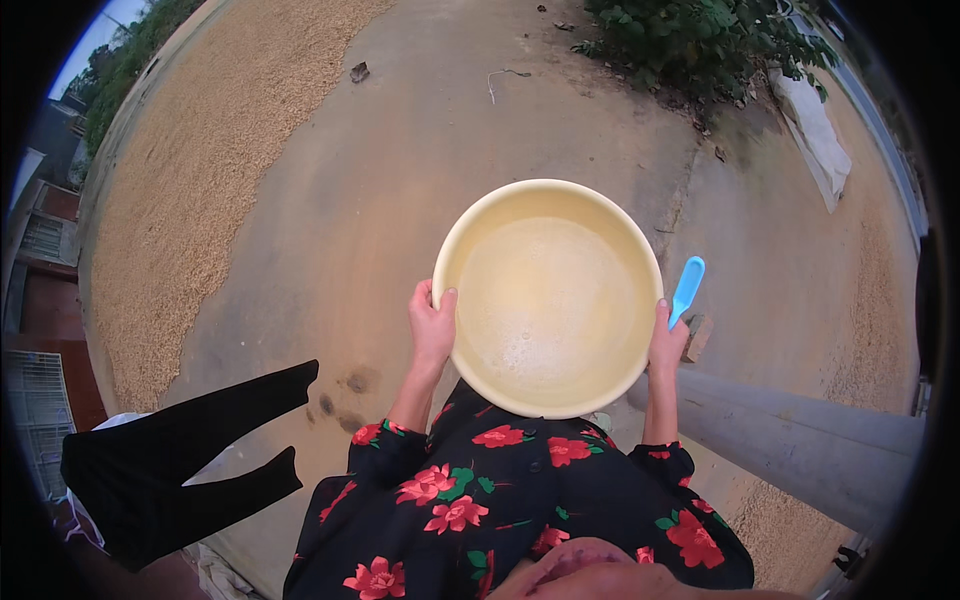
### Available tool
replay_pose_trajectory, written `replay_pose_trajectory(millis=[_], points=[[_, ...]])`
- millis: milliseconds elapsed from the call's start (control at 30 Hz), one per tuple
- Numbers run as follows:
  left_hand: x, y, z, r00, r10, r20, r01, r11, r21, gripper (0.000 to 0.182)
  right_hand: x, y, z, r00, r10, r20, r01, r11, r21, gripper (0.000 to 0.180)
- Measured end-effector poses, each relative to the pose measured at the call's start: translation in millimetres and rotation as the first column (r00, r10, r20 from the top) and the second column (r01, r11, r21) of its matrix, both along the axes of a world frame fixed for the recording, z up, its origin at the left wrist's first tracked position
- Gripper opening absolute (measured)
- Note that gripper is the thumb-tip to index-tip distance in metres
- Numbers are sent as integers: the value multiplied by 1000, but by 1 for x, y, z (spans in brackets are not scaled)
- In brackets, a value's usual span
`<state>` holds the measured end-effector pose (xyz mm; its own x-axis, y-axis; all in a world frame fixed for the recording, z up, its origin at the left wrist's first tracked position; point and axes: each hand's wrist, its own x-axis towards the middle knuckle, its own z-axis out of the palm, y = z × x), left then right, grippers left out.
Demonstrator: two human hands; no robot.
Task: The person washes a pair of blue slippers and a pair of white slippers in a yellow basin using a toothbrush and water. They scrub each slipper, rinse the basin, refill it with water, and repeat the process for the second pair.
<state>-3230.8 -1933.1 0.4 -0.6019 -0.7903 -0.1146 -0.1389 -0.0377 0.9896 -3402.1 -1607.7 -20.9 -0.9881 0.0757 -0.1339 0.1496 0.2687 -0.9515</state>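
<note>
A large round cream-coloured plastic basin point(551, 300) is held in front of my body, its inside facing up, with small bubbles or droplets low on its bottom. My left hand point(435, 326) grips the left rim, thumb over the edge. On the right rim is my right hand point(667, 337), thumb on the edge. A bright blue plastic handle point(687, 289) sticks up from that same hand, outside the basin; the tool's lower part is hidden.
Spread grain point(225, 127) lies on the concrete ground at left. Black trousers point(187, 450) hang at lower left. A grey pole point(795, 435) is at right, near a brick piece point(698, 339). A leafy bush point(697, 37) and white sheeting point(817, 135) are at upper right.
</note>
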Motion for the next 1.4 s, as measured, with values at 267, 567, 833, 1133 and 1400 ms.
replay_pose_trajectory(millis=[267, 567, 833, 1133, 1400], points=[[-236, -192, 24, 999, 3, 39, -3, 1000, 10, 19, -239, -190, 18, 999, -29, 14, 28, 999, 35, 39], [-503, -422, 14, 997, 77, -1, -77, 996, -44, 20, -527, -438, 15, 996, -15, -84, 17, 1000, 22, 42], [-704, -623, 22, 988, 149, -32, -150, 988, -31, 20, -744, -650, 19, 999, 34, -32, -30, 992, 120, 44], [-950, -900, 3, 998, 14, 57, -6, 991, -134, 25, -938, -896, -13, 991, -132, -31, 134, 988, 78, 45], [-1194, -1087, -9, 996, -59, 72, 65, 995, -78, 25, -1159, -1064, -8, 985, -163, -58, 166, 985, 53, 44]])
